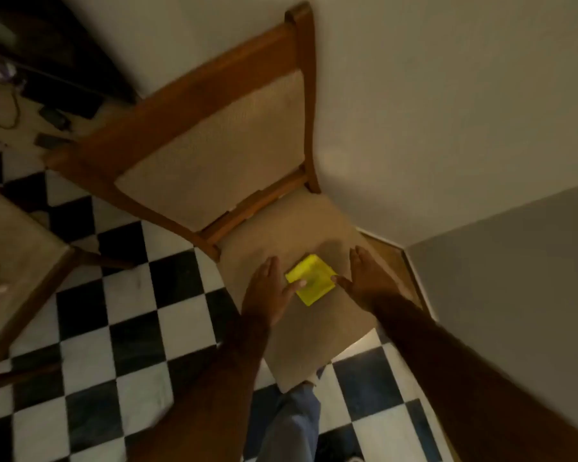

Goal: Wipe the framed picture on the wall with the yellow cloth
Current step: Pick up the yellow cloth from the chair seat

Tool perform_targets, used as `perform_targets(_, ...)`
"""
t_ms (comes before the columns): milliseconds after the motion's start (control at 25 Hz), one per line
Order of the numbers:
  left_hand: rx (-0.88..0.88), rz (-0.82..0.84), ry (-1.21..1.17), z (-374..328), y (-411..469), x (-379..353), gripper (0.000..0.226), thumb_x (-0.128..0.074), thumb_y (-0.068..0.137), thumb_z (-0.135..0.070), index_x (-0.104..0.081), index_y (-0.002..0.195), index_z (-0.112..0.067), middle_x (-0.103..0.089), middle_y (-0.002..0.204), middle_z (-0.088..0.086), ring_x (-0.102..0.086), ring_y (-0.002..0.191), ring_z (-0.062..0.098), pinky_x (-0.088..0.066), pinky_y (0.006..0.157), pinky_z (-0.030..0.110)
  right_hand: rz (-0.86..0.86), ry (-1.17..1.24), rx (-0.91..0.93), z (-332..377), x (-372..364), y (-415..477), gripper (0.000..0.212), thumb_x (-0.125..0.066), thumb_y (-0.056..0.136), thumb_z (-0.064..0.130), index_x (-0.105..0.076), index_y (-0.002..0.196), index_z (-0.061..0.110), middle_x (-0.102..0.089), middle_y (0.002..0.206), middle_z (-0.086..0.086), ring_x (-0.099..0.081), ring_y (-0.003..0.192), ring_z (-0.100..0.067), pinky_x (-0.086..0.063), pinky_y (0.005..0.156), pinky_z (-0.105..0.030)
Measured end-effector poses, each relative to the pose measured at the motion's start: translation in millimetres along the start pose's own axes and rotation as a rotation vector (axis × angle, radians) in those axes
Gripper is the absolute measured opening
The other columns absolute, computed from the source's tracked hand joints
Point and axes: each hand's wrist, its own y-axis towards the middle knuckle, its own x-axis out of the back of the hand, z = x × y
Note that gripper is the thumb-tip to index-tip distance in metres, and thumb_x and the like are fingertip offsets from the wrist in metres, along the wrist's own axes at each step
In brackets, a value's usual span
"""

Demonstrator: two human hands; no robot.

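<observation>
On the chair seat (301,328), your open left hand (267,291) and right hand (364,278) flank the folded yellow cloth (311,280), thumbs apparently touching its edges, ready to gather it; nothing gripped.

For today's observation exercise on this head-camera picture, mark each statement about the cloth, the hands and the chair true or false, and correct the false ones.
1. The yellow cloth lies folded on the chair seat. True.
2. The left hand has lifted the cloth off the seat. False: the cloth lies flat, with only the thumb at its edge.
3. The right hand is on the cloth's other side, fingers outstretched. True.
4. The floor is plain wood. False: it is black-and-white checkered tile.
5. The framed picture is being wiped. False: no framed picture is in view.
</observation>
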Motion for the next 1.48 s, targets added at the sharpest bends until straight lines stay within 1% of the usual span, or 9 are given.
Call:
perform_targets(160,0.251,0.116,-0.159,25,41,-55,0.06,-0.06,0.092,-0.052,-0.062,0.127,-0.003,-0.068,0.125,0.017,-0.063,0.119,0.031,-0.046,0.1,0.036,0.125,0.115,0.004,-4,-46,49,0.077,-0.052,0.099,0.043,-0.017,0.16,0.012,-0.016,0.169,-0.011,-0.018,0.156,-0.027,-0.022,0.122,-0.037)
perform_targets(280,0.4,0.13,-0.347,30,57,-94,0.054,-0.064,0.09,-0.052,-0.072,0.101,0.0,-0.076,0.101,0.018,-0.073,0.098,0.031,-0.056,0.094,0.041,0.094,0.148,0.071,3,-67,90,0.069,-0.053,0.098,0.038,-0.025,0.159,0.02,-0.025,0.167,-0.008,-0.027,0.153,-0.029,-0.026,0.12,-0.04)
perform_targets(600,0.533,0.017,-0.638,26,66,-126,0.038,-0.077,0.085,-0.029,-0.067,0.103,0.003,-0.073,0.105,0.02,-0.071,0.098,0.036,-0.059,0.088,0.053,0.227,0.133,-0.031,9,-79,131,0.061,-0.06,0.093,0.039,-0.047,0.146,0.012,-0.041,0.156,-0.013,-0.037,0.144,-0.031,-0.033,0.115,-0.039)
perform_targets(800,0.314,-0.06,-0.585,10,44,-85,0.028,-0.078,0.084,-0.019,-0.065,0.102,-0.001,-0.067,0.098,0.011,-0.065,0.091,0.026,-0.057,0.077,0.041,0.247,0.278,-0.102,1,-27,99,0.047,-0.073,0.08,0.035,-0.065,0.121,0.013,-0.061,0.125,-0.009,-0.057,0.119,-0.028,-0.04,0.082,-0.029)
perform_targets(960,0.109,-0.103,-0.471,-25,28,-47,0.03,-0.075,0.086,-0.024,-0.072,0.107,-0.003,-0.069,0.095,0.005,-0.062,0.086,0.017,-0.043,0.064,0.023,0.127,0.406,-0.104,-2,34,51,0.045,-0.08,0.076,0.023,-0.071,0.119,0.013,-0.069,0.12,-0.009,-0.062,0.116,-0.027,-0.045,0.083,-0.029)
perform_targets(1040,0.043,-0.112,-0.499,-56,9,-26,0.032,-0.076,0.085,-0.021,-0.072,0.11,-0.001,-0.075,0.101,0.012,-0.067,0.089,0.023,-0.051,0.071,0.029,0.068,0.396,-0.058,-3,76,16,0.042,-0.081,0.076,0.022,-0.075,0.117,0.013,-0.073,0.118,-0.011,-0.065,0.115,-0.026,-0.048,0.089,-0.032)
perform_targets(1160,-0.029,-0.112,-0.697,-97,-16,-3,0.032,-0.077,0.082,-0.007,-0.069,0.111,0.004,-0.075,0.109,0.023,-0.07,0.092,0.027,-0.058,0.087,0.041,-0.011,0.431,-0.063,-11,132,-34,0.037,-0.085,0.072,0.027,-0.08,0.107,0.015,-0.075,0.095,-0.004,-0.068,0.099,-0.019,-0.046,0.079,-0.026)
perform_targets(1360,-0.26,-0.056,-0.825,-176,-72,28,0.019,-0.076,0.082,-0.006,-0.069,0.087,-0.022,-0.074,0.097,0.012,-0.069,0.088,0.022,-0.056,0.087,0.041,-0.186,0.54,-0.077,-29,219,-128,0.037,-0.089,0.067,0.033,-0.082,0.098,0.013,-0.076,0.091,-0.005,-0.069,0.09,-0.021,-0.054,0.084,-0.031)
perform_targets(1480,-0.402,-0.04,-0.836,-238,-116,43,0.018,-0.076,0.083,-0.006,-0.067,0.095,-0.017,-0.073,0.099,0.012,-0.068,0.087,0.022,-0.057,0.082,0.036,-0.295,0.69,-0.09,-51,267,-200,0.032,-0.089,0.07,0.024,-0.078,0.096,0.008,-0.073,0.088,-0.012,-0.072,0.086,-0.027,-0.062,0.085,-0.039)
